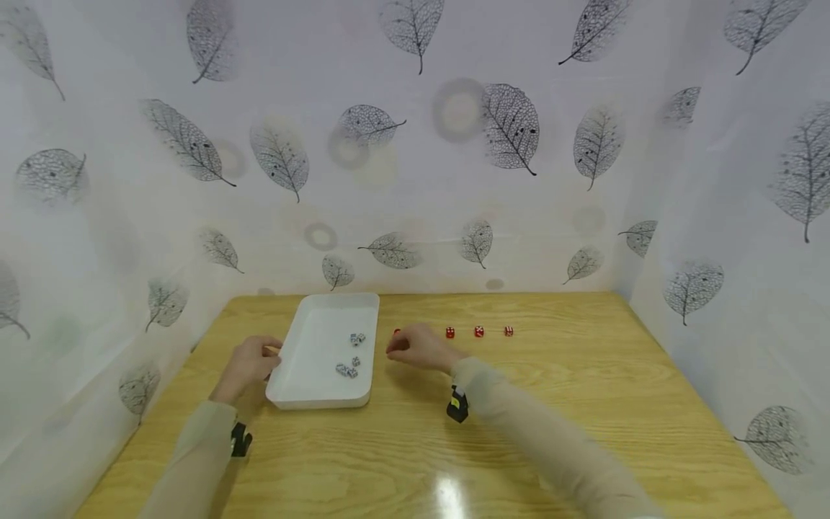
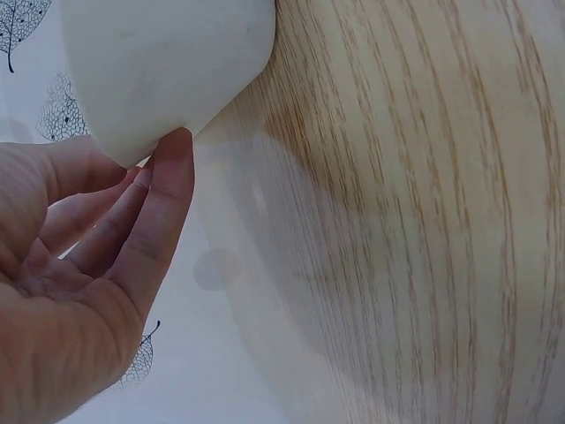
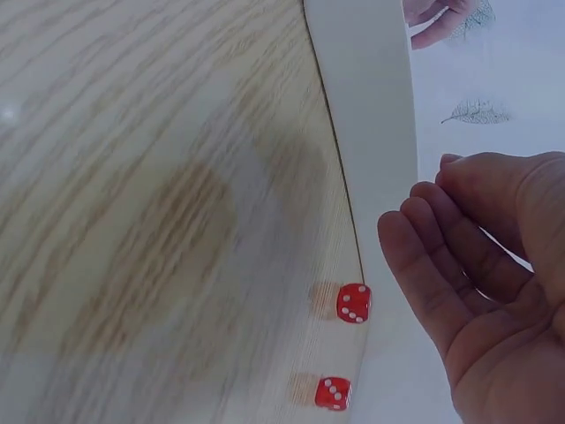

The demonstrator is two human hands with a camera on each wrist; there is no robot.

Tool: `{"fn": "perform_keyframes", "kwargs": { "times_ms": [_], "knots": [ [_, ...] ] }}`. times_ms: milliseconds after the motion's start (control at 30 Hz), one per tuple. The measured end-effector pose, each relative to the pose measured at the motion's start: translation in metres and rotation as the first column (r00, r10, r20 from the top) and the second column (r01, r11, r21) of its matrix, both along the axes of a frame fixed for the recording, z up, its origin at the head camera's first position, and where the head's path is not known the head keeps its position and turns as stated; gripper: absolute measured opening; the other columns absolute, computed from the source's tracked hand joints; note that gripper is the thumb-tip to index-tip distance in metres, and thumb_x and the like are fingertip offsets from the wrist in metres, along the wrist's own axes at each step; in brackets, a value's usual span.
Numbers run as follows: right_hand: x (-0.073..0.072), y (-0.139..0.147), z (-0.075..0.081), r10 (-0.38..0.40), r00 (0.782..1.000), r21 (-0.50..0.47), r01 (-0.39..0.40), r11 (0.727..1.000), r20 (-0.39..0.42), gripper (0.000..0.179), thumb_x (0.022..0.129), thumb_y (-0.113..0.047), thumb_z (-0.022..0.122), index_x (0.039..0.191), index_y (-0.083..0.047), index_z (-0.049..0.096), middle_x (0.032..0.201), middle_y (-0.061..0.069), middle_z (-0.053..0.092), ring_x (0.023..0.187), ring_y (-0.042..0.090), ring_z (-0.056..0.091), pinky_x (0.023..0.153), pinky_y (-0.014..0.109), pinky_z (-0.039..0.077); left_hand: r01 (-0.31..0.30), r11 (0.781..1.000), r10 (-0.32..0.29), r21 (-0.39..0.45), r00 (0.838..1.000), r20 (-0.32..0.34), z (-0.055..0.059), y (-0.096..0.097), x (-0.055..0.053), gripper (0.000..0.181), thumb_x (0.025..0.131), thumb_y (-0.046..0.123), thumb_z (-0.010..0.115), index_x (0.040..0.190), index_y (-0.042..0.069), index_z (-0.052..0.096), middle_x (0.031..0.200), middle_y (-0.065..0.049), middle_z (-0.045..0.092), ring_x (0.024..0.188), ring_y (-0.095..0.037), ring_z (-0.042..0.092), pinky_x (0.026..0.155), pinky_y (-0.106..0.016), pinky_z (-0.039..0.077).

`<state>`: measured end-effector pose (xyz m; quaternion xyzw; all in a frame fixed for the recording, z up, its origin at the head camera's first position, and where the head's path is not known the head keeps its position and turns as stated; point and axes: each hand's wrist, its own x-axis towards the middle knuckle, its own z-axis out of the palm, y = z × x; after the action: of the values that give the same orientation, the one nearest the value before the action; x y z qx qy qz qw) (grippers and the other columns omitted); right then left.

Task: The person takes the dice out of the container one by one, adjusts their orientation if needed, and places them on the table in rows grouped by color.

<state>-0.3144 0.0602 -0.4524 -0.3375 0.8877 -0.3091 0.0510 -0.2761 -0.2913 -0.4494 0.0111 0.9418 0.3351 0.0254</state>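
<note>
My left hand point(image 1: 251, 362) is at the left edge of a white tray point(image 1: 305, 393). In the left wrist view its thumb and fingers point(image 2: 172, 185) pinch the tray's rim point(image 2: 177, 88). Several small white dice with dark pips point(image 1: 346, 370) lie inside the tray. My right hand point(image 1: 424, 347) hovers just right of the tray, fingers loosely bent, with nothing visible between thumb and fingertips point(image 3: 397, 231). Close by are a red die point(image 3: 354, 303) and a second red die point(image 3: 333, 393) with white pips. From the head, the hand partly covers the leftmost red die point(image 1: 397, 331).
More red dice continue the row to the right: a die point(image 1: 450, 332), another die point(image 1: 479, 331) and a third die point(image 1: 509, 331). The wooden table point(image 1: 519, 389) meets a leaf-patterned curtain point(image 1: 415, 194) at its back and sides.
</note>
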Motion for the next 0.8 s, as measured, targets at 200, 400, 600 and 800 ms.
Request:
{"fn": "perform_keyframes", "kwargs": {
  "times_ms": [200, 400, 600, 800],
  "knots": [
    [0.004, -0.014, 0.001, 0.003, 0.999, -0.067, 0.001, 0.998, 0.049, 0.016, 0.093, -0.014, 0.066, 0.104, -0.006, 0.075, 0.098, 0.002, 0.075, 0.081, 0.007, 0.065, 0.074, 0.02, 0.053, 0.003, 1.0, -0.003, 0.012, 1.0, 0.013, 0.001, 0.001, 0.001, 0.036, 0.093, 0.002, 0.054, 0.126, -0.013, 0.055, 0.102, -0.029, 0.067, 0.077, -0.026, 0.068, 0.06, -0.034, 0.058],
    [0.002, -0.027, -0.001, -0.012, 0.995, -0.102, 0.022, 0.995, 0.099, 0.018, 0.093, -0.011, 0.065, 0.107, -0.004, 0.074, 0.099, 0.005, 0.074, 0.077, 0.005, 0.063, 0.068, 0.018, 0.053, -0.001, 1.0, 0.001, 0.003, 1.0, 0.011, 0.0, 0.001, 0.0, 0.036, 0.093, 0.003, 0.054, 0.126, -0.012, 0.056, 0.104, -0.029, 0.067, 0.076, -0.024, 0.068, 0.06, -0.034, 0.058],
    [0.002, -0.039, 0.003, -0.013, 0.998, -0.047, 0.016, 0.999, 0.056, 0.017, 0.092, -0.012, 0.066, 0.106, -0.005, 0.074, 0.101, 0.002, 0.074, 0.089, 0.007, 0.065, 0.079, 0.017, 0.052, 0.0, 1.0, 0.0, 0.008, 1.0, 0.01, 0.0, 0.001, -0.001, 0.037, 0.092, 0.003, 0.054, 0.126, -0.012, 0.056, 0.105, -0.031, 0.066, 0.077, -0.026, 0.069, 0.06, -0.034, 0.058],
    [0.001, -0.057, 0.007, -0.006, 0.999, -0.009, 0.006, 1.0, 0.041, 0.018, 0.092, -0.008, 0.066, 0.108, -0.005, 0.073, 0.104, 0.003, 0.073, 0.092, 0.009, 0.064, 0.081, 0.017, 0.051, -0.007, 1.0, 0.007, -0.002, 1.0, 0.019, 0.002, 0.001, -0.001, 0.037, 0.092, 0.003, 0.054, 0.125, -0.012, 0.056, 0.104, -0.03, 0.066, 0.075, -0.026, 0.069, 0.06, -0.034, 0.058]
  ]
}}
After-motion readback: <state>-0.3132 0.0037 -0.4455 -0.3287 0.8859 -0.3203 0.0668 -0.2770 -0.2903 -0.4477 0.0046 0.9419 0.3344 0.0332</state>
